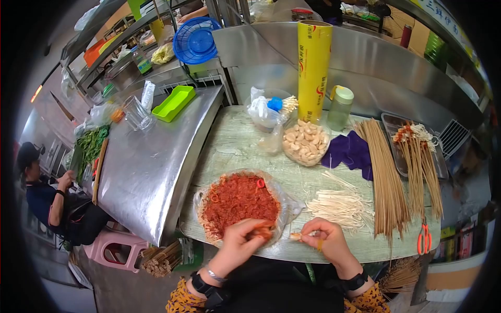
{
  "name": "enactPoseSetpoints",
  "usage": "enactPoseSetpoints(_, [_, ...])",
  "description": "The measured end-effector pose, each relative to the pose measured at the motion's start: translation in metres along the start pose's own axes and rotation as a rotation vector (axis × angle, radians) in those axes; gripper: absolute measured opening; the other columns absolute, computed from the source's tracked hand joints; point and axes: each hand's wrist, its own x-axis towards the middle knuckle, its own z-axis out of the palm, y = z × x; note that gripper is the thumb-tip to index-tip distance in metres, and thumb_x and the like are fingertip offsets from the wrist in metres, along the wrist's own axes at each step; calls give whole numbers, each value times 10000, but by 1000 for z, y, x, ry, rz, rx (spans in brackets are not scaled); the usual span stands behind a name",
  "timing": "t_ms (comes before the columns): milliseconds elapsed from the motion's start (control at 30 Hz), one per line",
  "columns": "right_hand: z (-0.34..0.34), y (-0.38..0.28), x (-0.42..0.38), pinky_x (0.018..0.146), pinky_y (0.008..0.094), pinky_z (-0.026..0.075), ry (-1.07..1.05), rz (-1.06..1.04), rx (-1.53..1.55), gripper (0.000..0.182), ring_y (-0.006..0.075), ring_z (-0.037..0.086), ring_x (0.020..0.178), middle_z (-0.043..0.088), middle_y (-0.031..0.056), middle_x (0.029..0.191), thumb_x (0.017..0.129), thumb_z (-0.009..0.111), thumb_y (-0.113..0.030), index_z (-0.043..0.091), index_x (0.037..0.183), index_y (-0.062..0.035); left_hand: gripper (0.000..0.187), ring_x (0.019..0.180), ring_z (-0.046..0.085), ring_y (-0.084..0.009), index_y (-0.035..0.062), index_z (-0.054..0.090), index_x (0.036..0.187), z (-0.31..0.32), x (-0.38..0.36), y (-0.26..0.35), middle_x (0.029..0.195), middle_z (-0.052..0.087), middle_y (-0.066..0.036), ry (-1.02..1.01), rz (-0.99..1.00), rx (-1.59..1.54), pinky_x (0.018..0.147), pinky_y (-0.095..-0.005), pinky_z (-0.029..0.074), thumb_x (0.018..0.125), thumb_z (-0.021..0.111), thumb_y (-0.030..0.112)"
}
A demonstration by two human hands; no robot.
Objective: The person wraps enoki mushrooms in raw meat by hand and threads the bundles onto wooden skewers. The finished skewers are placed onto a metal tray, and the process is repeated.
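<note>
One left hand [241, 242], reddened, curled at the near edge of the red paste [242, 201] on the table [222, 143], grip contents unclear; right hand [326, 242] pinching a small pale piece [296, 236]. Beyond, thin pale strands [342, 209], then bagged garlic cloves [306, 143]. Farther, upright yellow roll [314, 68], red Chinese lettering, apparently 保鲜膜. Farthest, top right, sign [443, 15] apparently reading 三鲜伊面.

1. Before you, the wood-grain tabletop [224, 141] has a matt finish.
2. On your left, the metal counter [151, 167] looks smooth, with a soft shine.
3. Your red chilli paste [240, 198] looks wet, coarse and lumpy.
4. Your skewers [383, 182] look like dry, matt wood.
5. Your purple cloth [347, 155] is matt and creased.
6. Your yellow film roll [314, 68] looks glossy and smooth.
7. Your green tray [175, 103] is shiny plastic.
</note>
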Motion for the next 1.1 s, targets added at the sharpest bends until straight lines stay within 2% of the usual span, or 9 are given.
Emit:
enactPoseSetpoints(33, [-3, 5, -2, 749, 226, 484, -3, 1, 6, 115, 129, 583, 841, 586, 63, 922, 772, 647, 87, 615, 853, 10, 225, 806, 630, -110, 2, 655, 996, -12, -1, 7, 902, 645, -75, 43, -17, 111, 719, -227, 500, 779, 612, -42])
enactPoseSetpoints(200, [-15, 26, -4, 714, 234, 490, 20, -74, -177, 131, 130, 585, 832, 594, 64, 906, 748, 666, 88, 625, 828, -8, 144, 736, 625, -194, 12, 673, 884, -72, 2, -6, 829, 649, -104, 346, 125, 519, 661, -274, 488, 746, 645, -16])
enactPoseSetpoints(333, [-14, 33, -3, 703, 238, 489, 22, -112, -283, 135, 135, 587, 812, 600, 59, 869, 727, 684, 79, 630, 810, -12, 111, 689, 616, -193, -2, 667, 834, -98, 10, -7, 742, 607, -111, 456, 95, 582, 619, -266, 473, 728, 651, -32])
enactPoseSetpoints(433, [-13, 28, -5, 692, 242, 489, 23, -134, -353, 135, 142, 591, 800, 606, 59, 849, 717, 695, 67, 633, 801, -20, 102, 691, 619, -204, 0, 664, 818, -92, 13, -3, 756, 614, -114, 430, 45, 532, 623, -276, 478, 722, 649, -33])
enactPoseSetpoints(467, [-14, 29, -5, 689, 243, 490, 20, -132, -348, 132, 143, 592, 801, 609, 58, 855, 721, 694, 62, 633, 802, -22, 111, 709, 623, -235, 9, 662, 814, -88, 16, -1, 777, 621, -116, 372, 133, 642, 640, -297, 488, 707, 661, -22])
enactPoseSetpoints(600, [-16, 33, -4, 687, 244, 491, 16, -122, -324, 124, 147, 596, 804, 616, 59, 861, 727, 692, 51, 631, 802, -26, 133, 748, 615, -282, 25, 663, 825, -72, 21, -11, 815, 624, -110, 278, 205, 767, 666, -329, 494, 694, 686, 20])
enactPoseSetpoints(700, [-13, 26, -4, 690, 251, 492, 10, -118, -338, 126, 153, 598, 803, 617, 54, 857, 725, 692, 47, 633, 806, -29, 124, 740, 611, -288, 28, 660, 820, -57, 31, 1, 814, 621, -107, 186, 187, 786, 652, -339, 492, 698, 686, 36])
enactPoseSetpoints(833, [-15, 24, -2, 695, 259, 494, -7, -154, -408, 121, 160, 601, 804, 618, 54, 859, 726, 693, 37, 636, 809, -32, 170, 755, 604, -278, 60, 653, 855, -44, 55, 15, 798, 595, -90, 43, 328, 897, 641, -361, 493, 691, 690, 78])
enactPoseSetpoints(1100, [-18, 19, -3, 719, 278, 484, -38, -151, -458, 92, 178, 596, 829, 613, 54, 860, 740, 690, -1, 636, 806, -36, 228, 781, 612, -260, 68, 661, 865, -12, 82, 7, 850, 607, -70, -182, 413, 1031, 660, -350, 511, 638, 679, 65])
